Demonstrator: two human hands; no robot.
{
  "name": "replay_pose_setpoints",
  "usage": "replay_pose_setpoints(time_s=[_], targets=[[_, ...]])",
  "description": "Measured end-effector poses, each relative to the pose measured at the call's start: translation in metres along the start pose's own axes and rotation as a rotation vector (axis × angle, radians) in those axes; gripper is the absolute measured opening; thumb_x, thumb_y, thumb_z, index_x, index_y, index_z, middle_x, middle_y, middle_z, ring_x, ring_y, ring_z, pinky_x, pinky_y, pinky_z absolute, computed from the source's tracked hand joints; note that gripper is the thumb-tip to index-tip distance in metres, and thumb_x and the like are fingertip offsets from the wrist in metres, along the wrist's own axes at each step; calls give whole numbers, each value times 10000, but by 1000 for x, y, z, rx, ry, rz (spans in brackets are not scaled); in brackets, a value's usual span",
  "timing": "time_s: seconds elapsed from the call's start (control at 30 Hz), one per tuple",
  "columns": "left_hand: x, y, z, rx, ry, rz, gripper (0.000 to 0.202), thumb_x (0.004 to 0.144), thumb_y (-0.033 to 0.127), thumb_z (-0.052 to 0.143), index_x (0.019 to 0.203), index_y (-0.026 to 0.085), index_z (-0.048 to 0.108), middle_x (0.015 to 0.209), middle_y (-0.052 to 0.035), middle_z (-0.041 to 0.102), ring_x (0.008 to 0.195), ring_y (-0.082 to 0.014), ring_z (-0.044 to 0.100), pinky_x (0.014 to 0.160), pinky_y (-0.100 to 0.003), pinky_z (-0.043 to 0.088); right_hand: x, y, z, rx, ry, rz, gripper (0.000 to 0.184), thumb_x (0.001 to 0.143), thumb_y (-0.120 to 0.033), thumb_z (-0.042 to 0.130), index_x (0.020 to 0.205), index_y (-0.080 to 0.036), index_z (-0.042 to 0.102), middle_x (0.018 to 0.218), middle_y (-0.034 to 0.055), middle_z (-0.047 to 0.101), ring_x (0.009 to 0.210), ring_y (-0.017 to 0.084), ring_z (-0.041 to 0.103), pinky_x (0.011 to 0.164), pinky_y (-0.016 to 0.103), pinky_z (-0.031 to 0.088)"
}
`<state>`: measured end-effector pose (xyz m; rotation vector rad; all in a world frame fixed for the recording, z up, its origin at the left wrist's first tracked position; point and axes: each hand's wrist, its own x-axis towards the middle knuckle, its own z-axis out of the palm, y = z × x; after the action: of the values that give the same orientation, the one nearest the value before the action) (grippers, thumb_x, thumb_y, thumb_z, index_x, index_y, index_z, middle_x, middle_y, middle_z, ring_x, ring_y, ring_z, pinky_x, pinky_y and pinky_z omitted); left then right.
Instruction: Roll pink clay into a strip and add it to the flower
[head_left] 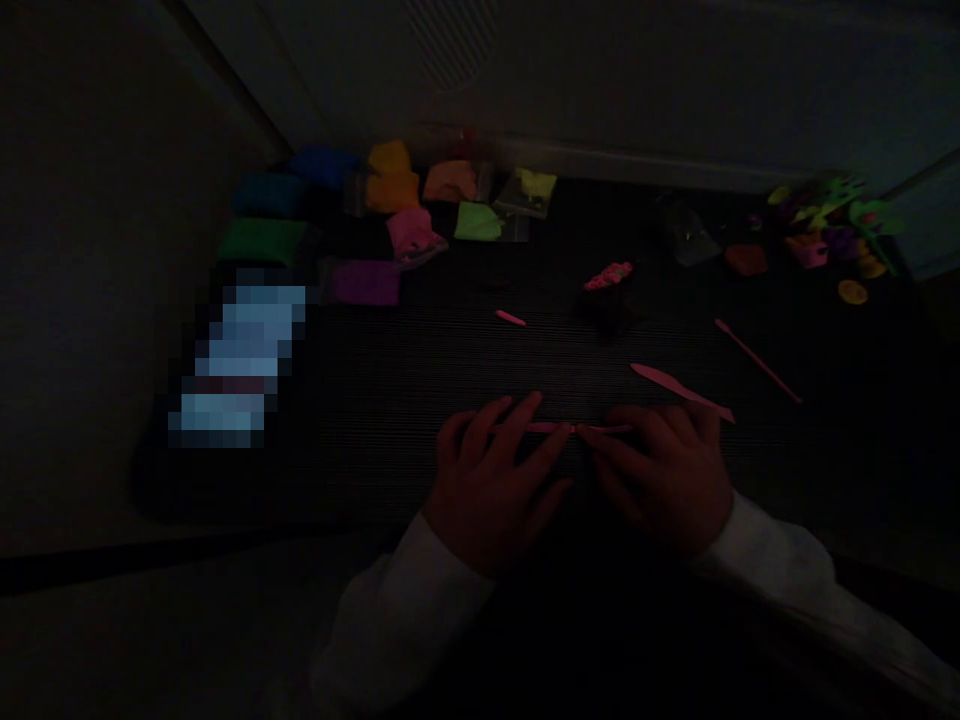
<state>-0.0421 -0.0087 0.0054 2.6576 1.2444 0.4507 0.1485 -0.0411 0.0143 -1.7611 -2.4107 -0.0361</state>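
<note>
The scene is very dim. A thin pink strip of clay [566, 428] lies flat on the dark mat [420, 350]. My left hand [491, 480] rests on its left end with the fingers stretched flat. My right hand [664, 475] lies on its right end, fingers also flat and spread. Both wrists wear white sleeves. A pink modelling knife [679, 388] lies just beyond my right hand.
Bags of coloured clay [390, 190] sit at the back left. A small pink clay piece [607, 276] and a pink bit [510, 318] lie mid-mat. A thin pink stick tool [757, 360] lies right. Colourful clay flowers [832, 225] stand far right. A blurred screen [244, 360] glows left.
</note>
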Motion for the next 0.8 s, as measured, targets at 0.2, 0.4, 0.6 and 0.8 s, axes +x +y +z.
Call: replay_pose_setpoints(time_s=[0.2, 0.4, 0.6, 0.8], targets=[[-1, 0, 2, 25, 3, -3, 402, 745, 417, 471, 1136, 322, 483, 1287, -36, 398, 1105, -305, 355, 860, -498, 256, -2, 2, 0, 54, 69, 9, 294, 768, -325, 479, 1047, -290, 562, 958, 52, 550, 806, 194, 463, 739, 404, 266], [-1, 1, 2, 18, 2, 1, 400, 749, 419, 464, 1137, 321, 482, 1289, -41, 394, 1104, -305, 359, 856, -498, 262, -2, 0, 1, 32, 42, -14, 331, 771, -350, 468, 1094, -306, 526, 966, 49, 546, 800, 196, 460, 738, 410, 260], [-1, -2, 1, -1, 54, -3, 387, 732, 387, 500, 1106, 289, 516, 1257, -62, 430, 1091, -296, 374, 846, -479, 279, 0, -3, 1, -6, -8, -11, 303, 784, -366, 443, 1067, -320, 540, 995, 36, 548, 813, 203, 446, 746, 419, 250], [-3, -2, 2, 15, 108, -4, 313, 716, 354, 529, 1012, 265, 583, 1209, -58, 479, 1073, -293, 391, 846, -477, 278, -1, 0, 2, 21, 6, -7, 317, 783, -358, 448, 1084, -309, 532, 1014, 46, 534, 830, 204, 447, 750, 415, 257]])
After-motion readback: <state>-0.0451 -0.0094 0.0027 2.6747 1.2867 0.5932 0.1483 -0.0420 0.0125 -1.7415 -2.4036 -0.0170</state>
